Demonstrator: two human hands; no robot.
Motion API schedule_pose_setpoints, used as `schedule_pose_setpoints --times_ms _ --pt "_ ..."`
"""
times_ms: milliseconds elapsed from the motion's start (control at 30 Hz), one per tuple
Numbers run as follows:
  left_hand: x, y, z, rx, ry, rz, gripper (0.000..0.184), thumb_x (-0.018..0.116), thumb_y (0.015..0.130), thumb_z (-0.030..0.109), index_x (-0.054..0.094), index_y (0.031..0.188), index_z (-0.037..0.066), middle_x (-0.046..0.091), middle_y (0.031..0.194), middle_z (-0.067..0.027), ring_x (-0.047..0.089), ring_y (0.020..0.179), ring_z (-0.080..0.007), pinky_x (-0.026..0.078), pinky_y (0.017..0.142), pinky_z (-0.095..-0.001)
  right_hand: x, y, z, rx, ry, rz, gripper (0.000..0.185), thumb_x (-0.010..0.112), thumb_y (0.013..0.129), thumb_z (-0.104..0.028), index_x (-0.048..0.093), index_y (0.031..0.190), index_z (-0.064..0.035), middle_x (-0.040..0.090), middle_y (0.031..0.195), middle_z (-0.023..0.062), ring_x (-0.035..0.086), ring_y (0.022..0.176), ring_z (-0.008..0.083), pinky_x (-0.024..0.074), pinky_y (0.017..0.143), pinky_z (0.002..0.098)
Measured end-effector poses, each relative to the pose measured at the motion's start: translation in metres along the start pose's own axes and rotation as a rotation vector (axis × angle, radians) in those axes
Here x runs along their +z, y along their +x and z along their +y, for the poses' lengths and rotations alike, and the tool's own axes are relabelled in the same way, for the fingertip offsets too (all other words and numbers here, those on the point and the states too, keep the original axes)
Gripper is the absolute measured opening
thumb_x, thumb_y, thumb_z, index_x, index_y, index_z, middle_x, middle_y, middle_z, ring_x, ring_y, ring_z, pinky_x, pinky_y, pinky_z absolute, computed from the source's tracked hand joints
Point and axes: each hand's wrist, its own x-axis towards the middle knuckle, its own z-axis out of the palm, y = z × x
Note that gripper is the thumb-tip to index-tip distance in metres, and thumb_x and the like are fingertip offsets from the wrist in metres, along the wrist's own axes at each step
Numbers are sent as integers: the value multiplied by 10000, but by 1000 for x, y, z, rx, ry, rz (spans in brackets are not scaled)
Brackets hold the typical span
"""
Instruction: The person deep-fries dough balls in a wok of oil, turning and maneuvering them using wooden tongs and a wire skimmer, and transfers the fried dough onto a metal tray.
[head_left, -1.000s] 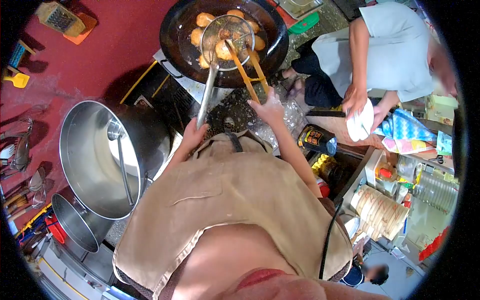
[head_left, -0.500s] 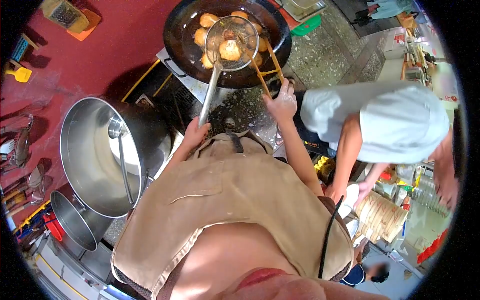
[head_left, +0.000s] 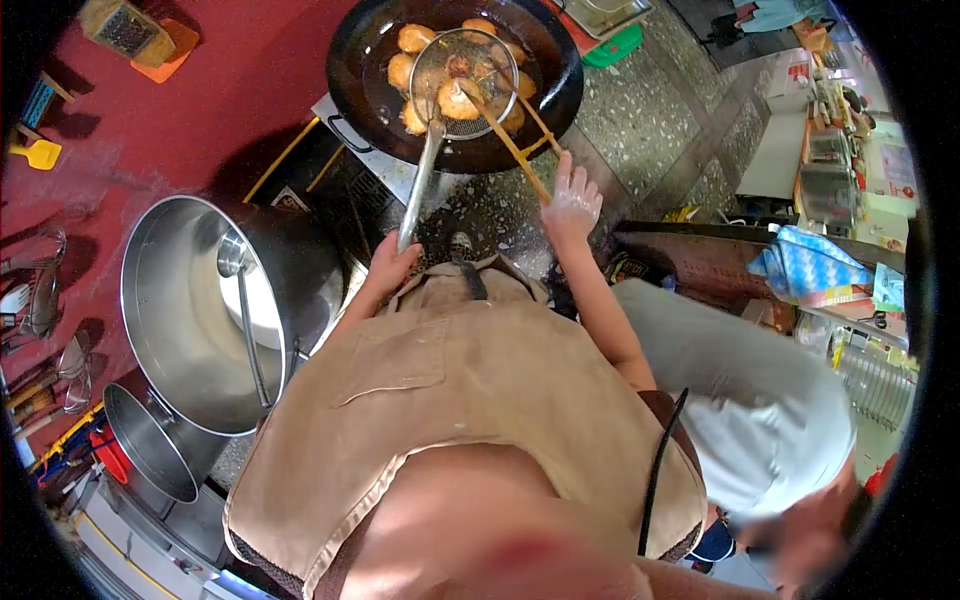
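My left hand [head_left: 393, 264] is wrapped round the metal handle of a mesh skimmer [head_left: 421, 190], whose round basket lies over the wok. In my right hand [head_left: 572, 205] is a pair of long wooden chopsticks [head_left: 518, 156], spread apart, with the tips over the skimmer. One chopstick reaches a golden fried piece [head_left: 454, 103] in the skimmer; whether they grip it I cannot tell. Several more browned pieces [head_left: 416, 39] sit in dark oil around the skimmer. The black wok [head_left: 349, 110] is in front of me.
To my left stands a large steel pot [head_left: 140, 330] with a ladle [head_left: 246, 325] inside, and a smaller pot [head_left: 150, 450] beside it. A co-worker in a pale shirt [head_left: 775, 410] is close on my right. A blue patterned cloth [head_left: 808, 264] lies on the right-hand counter.
My right hand has shifted slightly right and down, and the chopsticks reach further over the piece in the skimmer. The co-worker has moved down toward my right shoulder, uncovering the counter.
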Motion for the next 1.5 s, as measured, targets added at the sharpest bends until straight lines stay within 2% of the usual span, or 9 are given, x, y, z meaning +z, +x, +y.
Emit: schedule_pose_setpoints --times_ms 100,267,400,567,700,867,1000,1167,1500 --pt "1 0 2 -44 -63 -8 209 573 830 191 486 966 57 497 622 -3 437 464 -81 350 400 -243 2 -3 9 -52 -16 28 878 764 577 -310 356 1316 -69 494 1053 126 519 880 307 430 702 403" --pt "-2 -1 5 -86 -98 -20 201 565 835 180 484 966 50 492 617 1 433 453 -82 343 392 -239 11 -3 17 86 148 154 886 772 553 -300 371 1308 -69 487 1069 132 515 880 304 425 703 403" --pt "-1 -3 10 -83 -99 -34 206 565 834 182 483 965 46 486 604 1 422 429 -86 342 385 -244 9 6 11 87 121 134 892 775 543 -299 375 1306 -67 484 1070 129 516 877 303 426 705 404" --pt "-3 1 2 -90 -89 -26 215 570 826 185 483 960 41 470 583 1 417 420 -86 345 383 -251 24 4 15 -77 30 153 866 759 554 -263 376 1309 -80 479 1058 136 510 873 307 423 717 415" --pt "-4 0 9 -110 -95 -30 213 569 820 179 481 954 37 458 573 5 412 417 -85 341 380 -251 33 1 23 -79 25 129 870 753 556 -250 365 1316 -81 480 1068 145 508 905 319 421 738 416" --pt "-5 3 7 -115 -176 -64 218 570 820 182 478 958 41 451 570 9 400 416 -79 330 377 -246 29 1 20 91 178 212 916 780 548 -285 347 1331 -89 468 1095 134 500 868 295 422 707 410" --pt "-5 -2 19 -153 -131 -68 199 573 836 181 476 951 51 478 612 13 397 453 -61 322 406 -221 31 9 12 112 156 136 890 768 570 -285 344 1327 -85 468 1101 149 508 918 324 416 756 431" --pt "-5 -3 22 -161 -179 -81 203 570 841 185 482 962 47 477 613 17 395 456 -60 321 408 -219 50 2 17 -53 40 160 864 760 571 -274 366 1319 -96 473 1064 121 502 852 292 416 686 425" --pt "-6 -2 20 -125 -210 -98 175 567 846 195 469 925 73 420 571 26 369 421 -52 288 369 -218 49 -3 30 -84 -23 278 818 722 557 -223 405 1302 -102 459 1071 124 492 870 290 415 708 403"
